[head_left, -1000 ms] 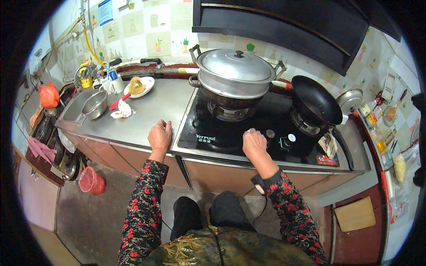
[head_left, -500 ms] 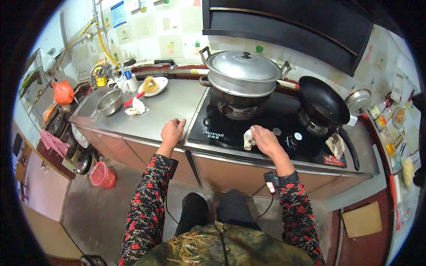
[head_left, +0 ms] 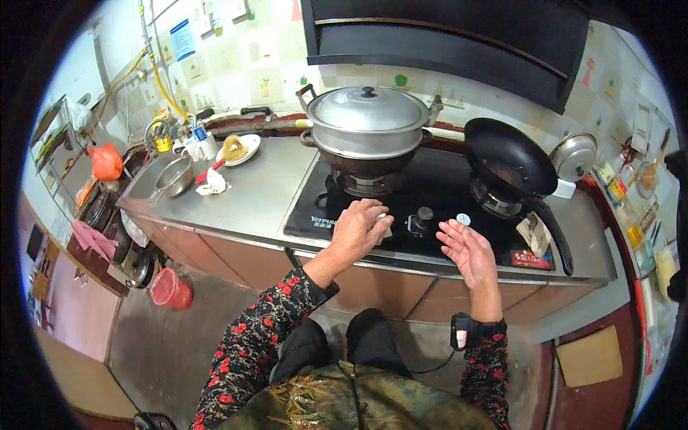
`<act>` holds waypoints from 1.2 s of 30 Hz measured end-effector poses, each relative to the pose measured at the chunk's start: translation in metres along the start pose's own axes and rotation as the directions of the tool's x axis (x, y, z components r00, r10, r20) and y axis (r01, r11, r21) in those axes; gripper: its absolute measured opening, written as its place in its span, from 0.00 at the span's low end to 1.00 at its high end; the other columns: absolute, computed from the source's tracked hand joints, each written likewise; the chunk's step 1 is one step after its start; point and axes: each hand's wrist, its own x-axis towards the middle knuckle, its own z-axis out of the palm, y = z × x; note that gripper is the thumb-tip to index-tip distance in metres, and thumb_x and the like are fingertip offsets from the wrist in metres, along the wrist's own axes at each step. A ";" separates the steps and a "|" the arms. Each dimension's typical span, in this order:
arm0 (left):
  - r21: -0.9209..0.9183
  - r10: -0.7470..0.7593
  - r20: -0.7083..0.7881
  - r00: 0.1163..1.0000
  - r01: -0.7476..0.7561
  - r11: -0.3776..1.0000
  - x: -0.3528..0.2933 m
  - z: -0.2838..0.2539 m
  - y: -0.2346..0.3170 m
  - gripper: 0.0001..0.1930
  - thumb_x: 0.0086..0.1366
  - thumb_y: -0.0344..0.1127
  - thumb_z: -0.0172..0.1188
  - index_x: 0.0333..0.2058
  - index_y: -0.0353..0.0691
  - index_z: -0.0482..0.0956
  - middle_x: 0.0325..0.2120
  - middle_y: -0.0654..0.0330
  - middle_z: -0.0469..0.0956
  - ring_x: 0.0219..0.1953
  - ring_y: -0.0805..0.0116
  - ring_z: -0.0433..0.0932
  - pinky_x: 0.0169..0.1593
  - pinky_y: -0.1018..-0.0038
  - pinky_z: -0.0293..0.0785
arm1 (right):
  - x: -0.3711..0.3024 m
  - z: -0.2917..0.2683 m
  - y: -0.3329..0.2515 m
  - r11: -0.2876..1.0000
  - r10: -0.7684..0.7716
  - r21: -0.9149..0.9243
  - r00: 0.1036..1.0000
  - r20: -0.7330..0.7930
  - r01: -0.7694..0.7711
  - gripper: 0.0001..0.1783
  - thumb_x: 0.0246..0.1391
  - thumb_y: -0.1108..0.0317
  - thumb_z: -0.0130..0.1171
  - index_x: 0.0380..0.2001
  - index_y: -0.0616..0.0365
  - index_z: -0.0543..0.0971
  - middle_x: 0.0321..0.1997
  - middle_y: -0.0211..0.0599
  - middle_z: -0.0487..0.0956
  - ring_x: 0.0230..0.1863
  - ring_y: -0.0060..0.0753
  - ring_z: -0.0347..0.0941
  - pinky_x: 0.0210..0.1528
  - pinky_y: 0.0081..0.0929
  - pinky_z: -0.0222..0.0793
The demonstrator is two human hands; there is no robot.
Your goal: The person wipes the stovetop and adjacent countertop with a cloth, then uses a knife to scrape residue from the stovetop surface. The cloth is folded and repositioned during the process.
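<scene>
My left hand (head_left: 355,233) is at the front of the black glass gas hob (head_left: 326,197), its fingers curled over a pale cloth (head_left: 387,231). Most of that cloth is hidden beneath the hand; only a light edge shows by the thumb. Held just above the front of the hob, to the right of a control knob (head_left: 421,219), my right hand (head_left: 469,252) has its fingers apart and nothing in it. On the left burner stands a lidded silver steamer pot (head_left: 369,132) over a dark pan. A black wok (head_left: 510,161) rests on the right burner.
A folded cloth (head_left: 533,233) lies beside the wok's handle (head_left: 555,233). Left on the steel counter are a plate (head_left: 251,145) with a tan scrubber, a crumpled white cloth (head_left: 213,184) and a metal bowl (head_left: 174,177). Below is a red basket (head_left: 172,289); above hangs a dark hood (head_left: 444,50).
My left hand has moved right from the counter edge onto the cloth. My right hand has let go of the cloth and shifted right, opening. The view has turned slightly.
</scene>
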 end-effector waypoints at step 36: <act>0.376 0.114 0.448 0.887 -0.303 0.876 0.062 0.093 -0.029 0.22 0.66 0.32 0.47 0.59 0.49 0.70 0.62 0.64 0.67 0.59 0.56 0.69 0.54 0.59 0.72 | 0.024 -0.123 0.001 0.004 -0.696 -0.995 0.714 0.072 0.104 0.21 0.62 0.55 0.55 0.20 0.58 0.71 0.18 0.48 0.71 0.22 0.53 0.69 0.24 0.43 0.63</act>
